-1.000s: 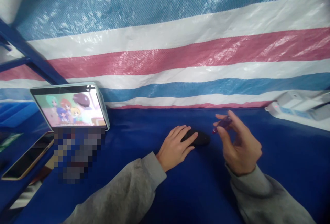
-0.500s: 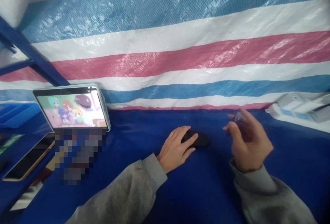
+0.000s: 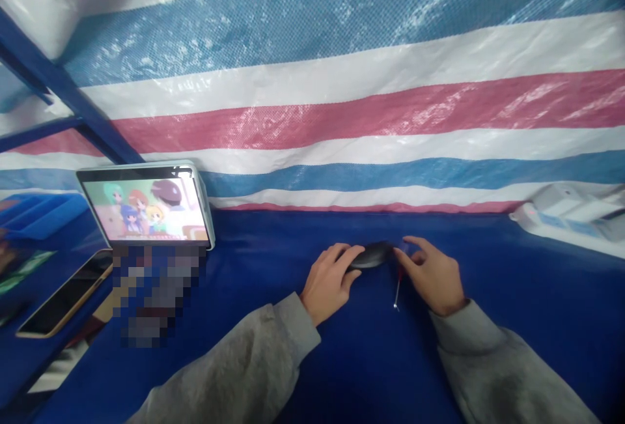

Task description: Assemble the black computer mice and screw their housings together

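Note:
My left hand (image 3: 334,281) is closed on the near-left end of a black computer mouse (image 3: 374,254), thumb on the close side and fingers over the top. The mouse is slightly tilted above the blue tabletop. At the mouse's right end is my right hand (image 3: 434,274), its thumb and forefinger pinched on a small screwdriver (image 3: 399,281). Its handle looks clear and red, partly hidden by the fingers, and its thin metal shaft points down toward the table. I cannot tell whether the right fingertips touch the mouse.
A tablet (image 3: 151,206) playing a cartoon stands at the left. A phone (image 3: 66,294) lies beside it, with a blue tray (image 3: 43,215) behind. White boxes (image 3: 561,212) sit at the right. Striped sheeting (image 3: 342,111) hangs behind the blue table (image 3: 361,365). A blurred hand-like shape shows at the far left edge.
My right hand has come left and down to the mouse, with the screwdriver's shaft now showing. The mouse, earlier flat under my left hand, is now gripped and tilted. The view has shifted slightly.

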Motion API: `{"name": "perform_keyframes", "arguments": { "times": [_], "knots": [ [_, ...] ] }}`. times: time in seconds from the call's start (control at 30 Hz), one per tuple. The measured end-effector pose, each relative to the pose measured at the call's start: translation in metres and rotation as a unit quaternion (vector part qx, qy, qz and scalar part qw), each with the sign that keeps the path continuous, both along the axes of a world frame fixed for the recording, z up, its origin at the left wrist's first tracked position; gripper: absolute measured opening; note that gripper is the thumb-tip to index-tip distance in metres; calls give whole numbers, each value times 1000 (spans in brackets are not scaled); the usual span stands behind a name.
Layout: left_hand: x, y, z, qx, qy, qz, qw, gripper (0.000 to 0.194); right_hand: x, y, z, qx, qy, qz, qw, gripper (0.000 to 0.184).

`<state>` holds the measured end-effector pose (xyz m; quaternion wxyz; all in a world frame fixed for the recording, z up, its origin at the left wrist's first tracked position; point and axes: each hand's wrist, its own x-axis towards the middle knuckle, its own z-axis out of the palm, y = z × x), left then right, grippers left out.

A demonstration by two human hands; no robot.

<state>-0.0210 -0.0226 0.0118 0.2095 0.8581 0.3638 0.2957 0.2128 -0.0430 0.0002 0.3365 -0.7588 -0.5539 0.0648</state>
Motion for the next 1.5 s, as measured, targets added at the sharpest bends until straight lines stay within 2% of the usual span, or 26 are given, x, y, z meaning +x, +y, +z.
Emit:
{"name": "perform_keyframes", "arguments": {
  "times": [0.1, 0.2, 0.3, 0.4, 0.47, 0.53, 0.6, 0.67, 0.83, 1.07, 1.5],
  "knots": [
    [-1, 3, 1, -45, -28, 19, 998, 34, 0, 1, -6, -7, -16, 26, 1000, 34],
    [-3, 6, 1, -80, -38, 32, 996, 29, -2, 0, -7, -1, -17, 53, 998, 31],
    [-3, 8, 2, -95, -31, 37, 994, 26, -4, -2, -2, 5, -15, 72, 997, 31],
    [-2, 8, 4, -96, -5, 41, 995, 30, -3, -7, 6, 55, -18, 83, 995, 33],
    [-1, 7, 5, -90, 11, 42, 995, 34, -4, -10, 10, 105, -28, 134, 985, 36],
    [-1, 7, 5, -79, 27, 40, 996, 36, -5, -11, 10, 133, -55, 214, 966, 43],
    [0, 7, 3, -65, 42, 39, 996, 38, -6, -11, 6, 130, -81, 273, 950, 50],
    [0, 7, 1, -52, 50, 40, 997, 39, -8, -10, 0, 110, -87, 294, 945, 53],
    [1, 7, -2, -26, 42, 39, 998, 37, -9, -10, -10, 77, -67, 280, 955, 56],
    [0, 7, 0, -34, 6, 36, 999, 23, -11, -10, -12, 66, -27, 268, 961, 53],
    [0, 9, -3, -18, -13, 47, 999, 25, -11, -9, -14, 76, -34, 269, 959, 52]
  ]
}}
